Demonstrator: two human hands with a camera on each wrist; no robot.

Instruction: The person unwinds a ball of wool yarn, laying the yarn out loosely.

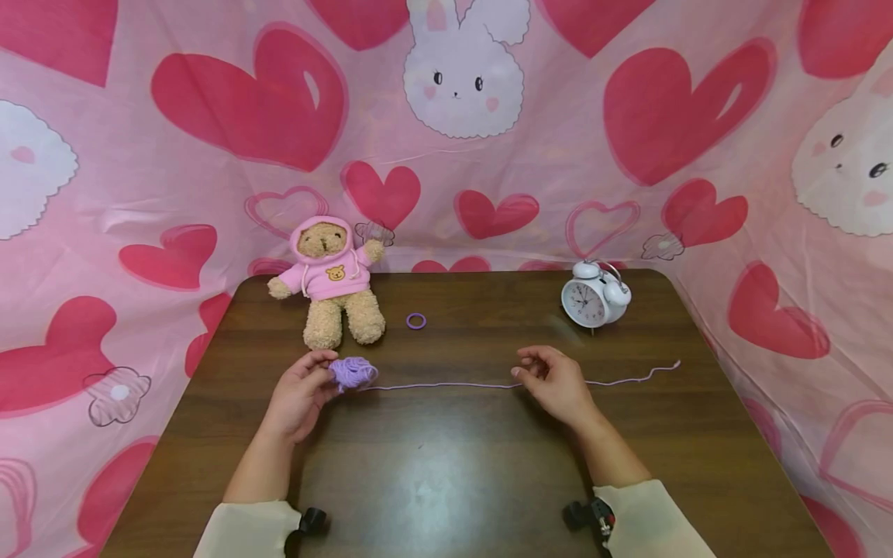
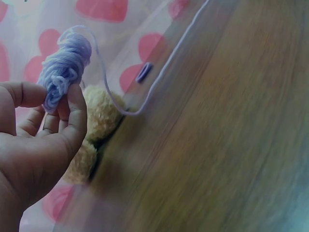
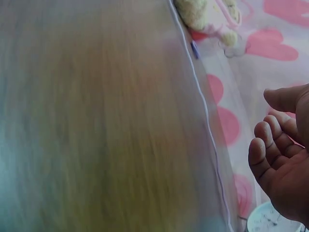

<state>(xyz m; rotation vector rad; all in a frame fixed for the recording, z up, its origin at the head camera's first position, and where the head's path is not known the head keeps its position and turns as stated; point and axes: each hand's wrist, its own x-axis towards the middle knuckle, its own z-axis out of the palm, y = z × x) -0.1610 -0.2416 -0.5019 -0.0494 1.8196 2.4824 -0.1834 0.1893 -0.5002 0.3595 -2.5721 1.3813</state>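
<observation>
A small bundle of purple yarn [image 1: 353, 373] is pinched at its lower left end between the thumb and fingers of my left hand [image 1: 296, 395]. In the left wrist view the bundle [image 2: 66, 67] stands up from the fingertips of the hand [image 2: 46, 140], and a loose strand [image 2: 164, 70] loops down from it. From the bundle the strand [image 1: 446, 384] runs right across the table to a free end. Over that strand is my right hand [image 1: 558, 385], its fingers loosely bent. The right wrist view shows the hand [image 3: 285, 159] holding nothing, apart from the strand [image 3: 205, 108].
A teddy bear in a pink hoodie [image 1: 335, 271] sits at the back left of the brown table [image 1: 432, 449]. A purple ring [image 1: 415, 321] lies right of it. At the back right stands a white alarm clock [image 1: 593, 296]. Pink heart-patterned cloth [image 1: 488, 163] hangs behind.
</observation>
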